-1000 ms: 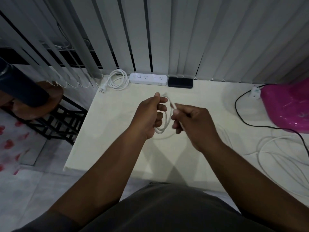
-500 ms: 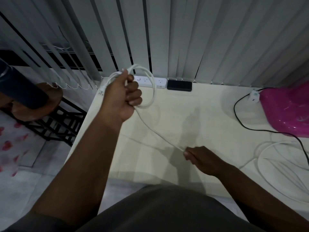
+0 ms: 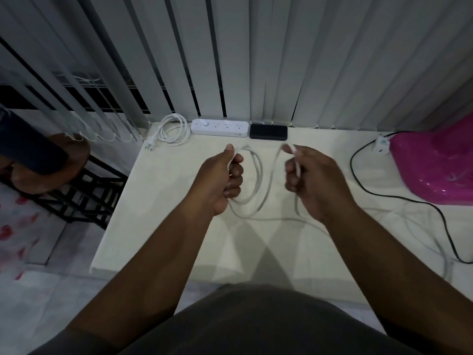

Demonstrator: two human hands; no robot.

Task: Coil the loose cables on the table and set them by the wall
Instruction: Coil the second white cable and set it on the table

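Above the cream bench (image 3: 158, 226), the left hand (image 3: 220, 178) is closed around hanging loops of the white cable (image 3: 258, 180), the right hand (image 3: 309, 183) pinches its next stretch, and a coiled white cord (image 3: 174, 128) lies by the blinds (image 3: 256, 60) beside the power strip (image 3: 220, 127).

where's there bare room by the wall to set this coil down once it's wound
Free: the back strip between the black box and the white adapter, and the table's left side in front of the coiled cable. Crowded: the back left corner with that coil and the power strip, and the right side with loose cables and the pink object.
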